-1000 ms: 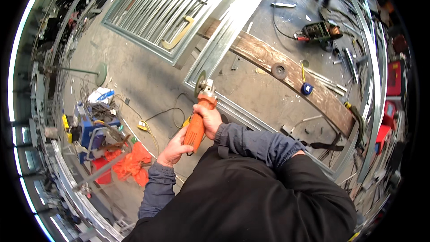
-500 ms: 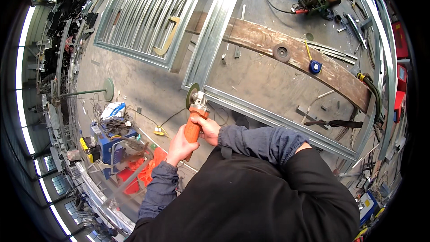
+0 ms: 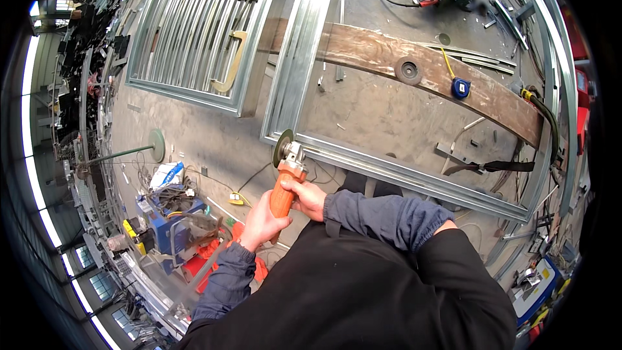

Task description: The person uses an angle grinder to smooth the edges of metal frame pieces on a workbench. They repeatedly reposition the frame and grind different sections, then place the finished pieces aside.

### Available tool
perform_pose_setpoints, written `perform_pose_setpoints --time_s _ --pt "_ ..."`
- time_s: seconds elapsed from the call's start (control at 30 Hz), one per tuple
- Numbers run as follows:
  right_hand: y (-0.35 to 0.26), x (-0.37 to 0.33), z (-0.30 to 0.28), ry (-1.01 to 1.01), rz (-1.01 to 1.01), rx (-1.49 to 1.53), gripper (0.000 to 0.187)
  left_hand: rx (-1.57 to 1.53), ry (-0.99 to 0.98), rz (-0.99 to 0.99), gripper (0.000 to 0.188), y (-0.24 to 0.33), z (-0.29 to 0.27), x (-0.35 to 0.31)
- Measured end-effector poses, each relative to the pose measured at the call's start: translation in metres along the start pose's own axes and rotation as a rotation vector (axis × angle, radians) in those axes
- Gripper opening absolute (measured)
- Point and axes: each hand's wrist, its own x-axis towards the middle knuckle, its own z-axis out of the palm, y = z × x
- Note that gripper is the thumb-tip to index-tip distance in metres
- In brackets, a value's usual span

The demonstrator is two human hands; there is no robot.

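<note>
Left hand (image 3: 262, 222) and right hand (image 3: 310, 198) are both closed around one tool, an orange angle grinder (image 3: 282, 199). The grinder lies between the two hands, with its head pointing away from the person and its rear end toward the dark coat. Its body is orange, its gear head (image 3: 294, 154) is of silver metal, and a thin greenish-grey disc (image 3: 281, 148) stands tilted on the left side of this head. Whether the disc is spinning, I cannot tell.

The left hand grips the grinder from the left and rear, with the thumb laid across the body. The right hand wraps it from the right, higher up, near the head, with the thumb on top; its other fingers are mostly hidden beneath.

To the left of the grinder, well apart, is a round green plate (image 3: 157, 145) with a rod; below this, also left of the grinder, a blue box (image 3: 159, 220) carries a heap of cables. Beyond the grinder, to its upper left, lies a barred metal panel (image 3: 184, 98), with a yellowish clamp (image 3: 234, 65) at its edge. Just ahead of the grinder is the corner of a shiny metal frame (image 3: 414, 176); the disc overlaps this corner in the view, but contact cannot be judged. Farther off, to the right of the grinder, a long brown plank (image 3: 369, 46) bears a round grinding wheel (image 3: 409, 71) and, more to the right, a blue tape measure (image 3: 460, 87) with yellow tape pulled out.
</note>
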Motion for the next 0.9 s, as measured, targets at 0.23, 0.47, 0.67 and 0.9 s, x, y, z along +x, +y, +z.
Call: perform_pose_setpoints --time_s 0.23,0.47,0.67,0.9 --pt "-0.004 -0.004 0.005 -0.081 -0.055 -0.150 0.062 -0.182 -0.092 0.066 0.085 -0.024 -0.008 0.010" --pt "-0.005 -0.003 0.003 -0.167 -0.099 -0.148 0.071 -0.253 -0.100 0.113 0.085 -0.022 -0.009 0.014" --pt "-0.015 -0.008 0.006 -0.168 -0.138 -0.113 0.071 -0.268 -0.130 0.091 0.087 -0.020 -0.011 0.021" --pt "-0.013 -0.003 0.000 -0.091 -0.136 -0.133 0.070 -0.358 -0.216 0.060 0.084 -0.015 -0.008 0.030"
